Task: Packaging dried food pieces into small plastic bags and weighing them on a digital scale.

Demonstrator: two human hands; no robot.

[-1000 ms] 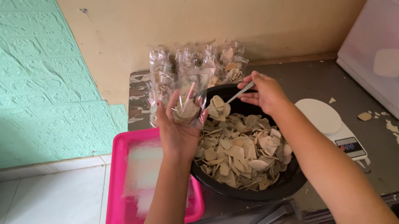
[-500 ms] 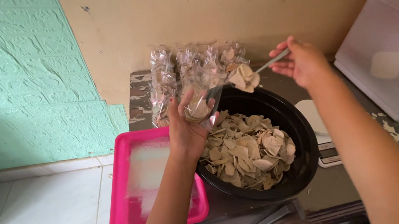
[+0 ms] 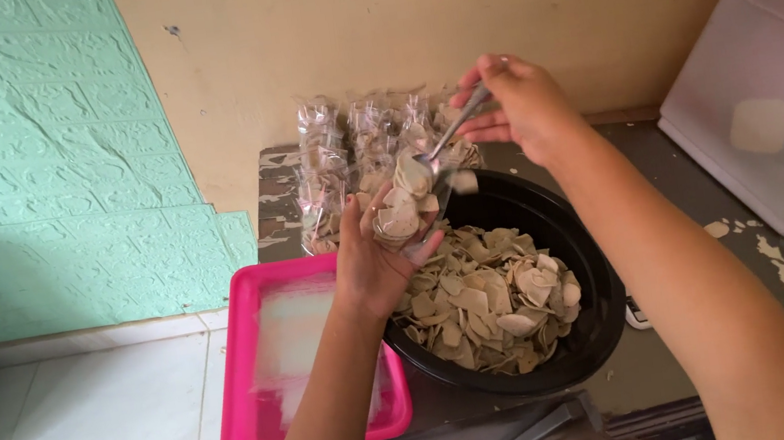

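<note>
From the head camera: the left hand [image 3: 370,263] grips a small clear plastic bag [image 3: 408,210], partly filled with pale crackers, above the near-left rim of the round black basin [image 3: 599,319]. The right hand [image 3: 521,107] pinches a metal spoon [image 3: 449,135], tipping chips into the bag's mouth. A row of filled clear packets [image 3: 353,139] stands along the table's far edge by the wall. The basin looks well stocked, so plenty remains. A pink plastic tray [image 3: 243,391] sits at the table's left edge.
</note>
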